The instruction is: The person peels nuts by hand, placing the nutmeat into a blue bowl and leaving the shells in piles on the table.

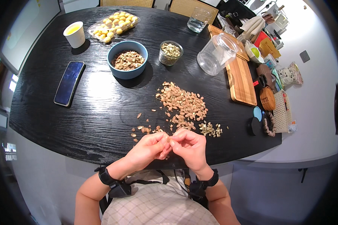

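My left hand (151,148) and my right hand (189,147) meet at the table's near edge, their fingertips pinched together. Whatever is between them is too small and covered to make out. Just beyond lies a loose pile of brown almond-like nuts (182,103), wider at its far end. A small heap of pale greenish-brown seeds or shells (210,129) is to the right of my right hand. Several broken brown pieces (144,130) are scattered past my left hand. Farther off, a blue bowl (127,72) holds brown and pale fragments, and a small glass jar (170,57) holds pale greenish pieces.
On the black table (112,123) are a dark phone (69,83), a white paper cup (74,35), a clear box of yellow round items (114,26) and a glass of water (197,21). An empty clear jar (213,56) lies beside wooden boards (241,80); clutter fills the right side.
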